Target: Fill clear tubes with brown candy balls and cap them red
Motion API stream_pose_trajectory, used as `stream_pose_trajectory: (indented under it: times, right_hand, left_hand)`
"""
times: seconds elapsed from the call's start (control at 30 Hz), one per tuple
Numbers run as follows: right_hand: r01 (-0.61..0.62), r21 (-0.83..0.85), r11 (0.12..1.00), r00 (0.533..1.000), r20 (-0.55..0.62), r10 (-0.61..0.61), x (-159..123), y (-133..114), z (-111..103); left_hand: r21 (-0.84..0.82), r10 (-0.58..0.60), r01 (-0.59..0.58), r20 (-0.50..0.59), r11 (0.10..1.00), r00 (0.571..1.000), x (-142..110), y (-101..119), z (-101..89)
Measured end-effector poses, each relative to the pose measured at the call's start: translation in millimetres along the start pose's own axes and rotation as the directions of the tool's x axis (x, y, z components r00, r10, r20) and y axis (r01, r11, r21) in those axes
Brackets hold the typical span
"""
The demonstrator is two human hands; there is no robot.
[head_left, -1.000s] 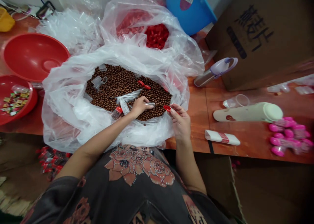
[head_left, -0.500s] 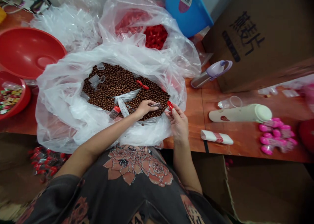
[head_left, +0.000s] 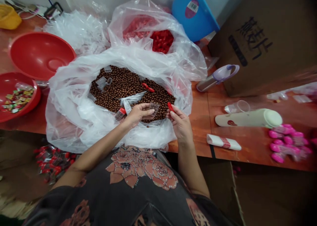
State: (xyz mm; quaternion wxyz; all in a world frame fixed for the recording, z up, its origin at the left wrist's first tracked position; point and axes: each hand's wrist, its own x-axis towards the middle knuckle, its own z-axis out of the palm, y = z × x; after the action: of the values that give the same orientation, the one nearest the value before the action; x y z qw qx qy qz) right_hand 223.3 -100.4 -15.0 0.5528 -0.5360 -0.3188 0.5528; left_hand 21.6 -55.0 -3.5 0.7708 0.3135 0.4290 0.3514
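Left hand [head_left: 136, 115]: fingers grasp clear plastic capsule [head_left: 154, 109] | right hand [head_left: 180, 123]: fingertips [head_left: 172, 111] pinch red cap [head_left: 170, 106] | both above brown balls [head_left: 131, 94] inside plastic bag [head_left: 71, 120] | red bowl [head_left: 39, 56] left, cardboard box [head_left: 247, 44] right | bag overhangs wooden table [head_left: 200, 127] front edge

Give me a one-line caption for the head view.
Left hand holds a clear plastic capsule, right hand a red cap, above brown balls.
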Motion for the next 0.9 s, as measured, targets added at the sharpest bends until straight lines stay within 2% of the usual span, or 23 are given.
stream_pose_trajectory:
  times: [0.13,0.27,0.47,0.63,0.9]
  right_hand:
    - [0.082,-0.112,0.99,0.996,0.04,-0.078,0,-3,15]
    - [0.102,-0.165,0.981,0.994,0.064,-0.093,2,-4,29]
    - [0.072,-0.099,0.992,0.993,0.102,-0.062,4,-2,42]
    - [0.012,-0.019,1.0,0.992,0.126,-0.01,6,2,47]
    - [0.062,0.033,0.998,0.99,0.123,-0.065,10,0,49]
  left_hand:
    - [0.075,0.096,-0.093,-0.042,0.993,0.994,-10,-3,-7.7]
    - [0.084,0.093,-0.089,-0.048,0.993,0.995,-15,-3,-15.8]
    - [0.066,0.039,-0.033,-0.083,0.997,0.996,-23,-2,-25.6]
    - [-0.017,0.009,-0.01,-0.039,1.0,0.999,-34,6,-25.4]
    - [-0.105,0.038,-0.039,-0.006,0.994,0.999,-42,12,-21.8]
